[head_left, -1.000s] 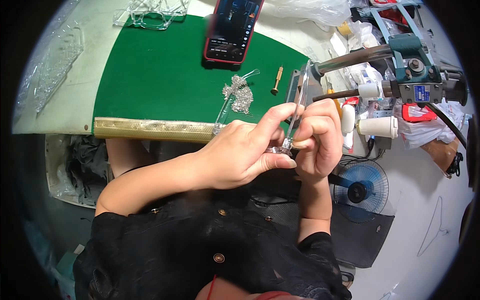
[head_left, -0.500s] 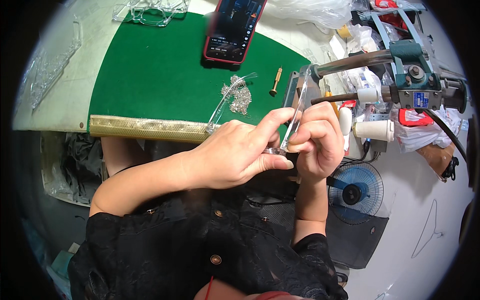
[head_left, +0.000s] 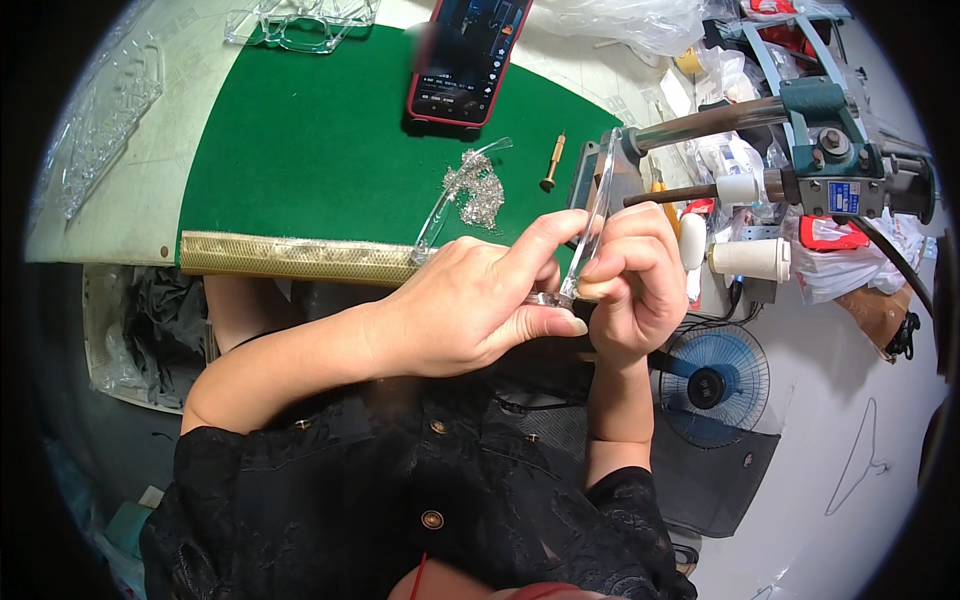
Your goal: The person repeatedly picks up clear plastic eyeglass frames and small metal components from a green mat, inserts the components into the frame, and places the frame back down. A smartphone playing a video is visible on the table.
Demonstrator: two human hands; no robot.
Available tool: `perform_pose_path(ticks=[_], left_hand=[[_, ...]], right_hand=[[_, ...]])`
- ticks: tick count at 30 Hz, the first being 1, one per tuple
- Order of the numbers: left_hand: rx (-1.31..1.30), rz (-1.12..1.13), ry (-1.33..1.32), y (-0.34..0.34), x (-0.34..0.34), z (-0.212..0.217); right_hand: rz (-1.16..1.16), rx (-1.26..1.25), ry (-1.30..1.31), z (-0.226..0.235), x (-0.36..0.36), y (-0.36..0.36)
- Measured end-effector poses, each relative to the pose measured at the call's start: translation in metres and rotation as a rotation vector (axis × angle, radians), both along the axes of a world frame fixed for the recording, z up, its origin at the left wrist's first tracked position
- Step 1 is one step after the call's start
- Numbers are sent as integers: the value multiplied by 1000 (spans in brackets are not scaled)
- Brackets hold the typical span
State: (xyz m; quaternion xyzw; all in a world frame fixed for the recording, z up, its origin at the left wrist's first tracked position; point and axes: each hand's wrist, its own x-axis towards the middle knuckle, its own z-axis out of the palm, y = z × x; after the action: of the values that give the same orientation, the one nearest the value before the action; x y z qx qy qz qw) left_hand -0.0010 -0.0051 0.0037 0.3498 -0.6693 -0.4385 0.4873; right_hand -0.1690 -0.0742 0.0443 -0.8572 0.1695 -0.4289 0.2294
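My left hand [head_left: 470, 305] and my right hand [head_left: 630, 280] meet in front of my chest, both gripping a long clear plastic strip [head_left: 597, 205] that stands nearly upright between them. The left thumb and forefinger pinch its lower end; the right fingers curl around it from the other side. The strip's top reaches up beside the metal rod of a teal bench machine [head_left: 800, 130]. A second clear plastic piece [head_left: 450, 195] lies on the green mat [head_left: 300, 140] next to a pile of small silvery parts [head_left: 478, 188].
A phone in a red case [head_left: 465, 55] lies at the mat's far edge, a small brass tool [head_left: 551, 165] near the machine. Clear plastic frames [head_left: 300, 20] sit at the back. A blue fan [head_left: 715, 385] stands on the floor to the right, beside plastic bags.
Both hands have stayed together on the clear strip; they shifted only slightly, and the strip remains upright.
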Motion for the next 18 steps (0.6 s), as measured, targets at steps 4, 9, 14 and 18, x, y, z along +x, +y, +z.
perform_pose_path(ticks=[4, 9, 14, 18], left_hand=[[7, -11, 26, 0, 0, -3], [25, -25, 42, -1, 1, -3], [27, -36, 66, -1, 2, -2], [29, -45, 88, -1, 1, -4]], right_hand=[[12, 26, -8, 0, 1, 0], [-7, 61, -3, 1, 3, 1], [-34, 45, -27, -1, 6, 3], [-49, 51, -68, -4, 8, 6]])
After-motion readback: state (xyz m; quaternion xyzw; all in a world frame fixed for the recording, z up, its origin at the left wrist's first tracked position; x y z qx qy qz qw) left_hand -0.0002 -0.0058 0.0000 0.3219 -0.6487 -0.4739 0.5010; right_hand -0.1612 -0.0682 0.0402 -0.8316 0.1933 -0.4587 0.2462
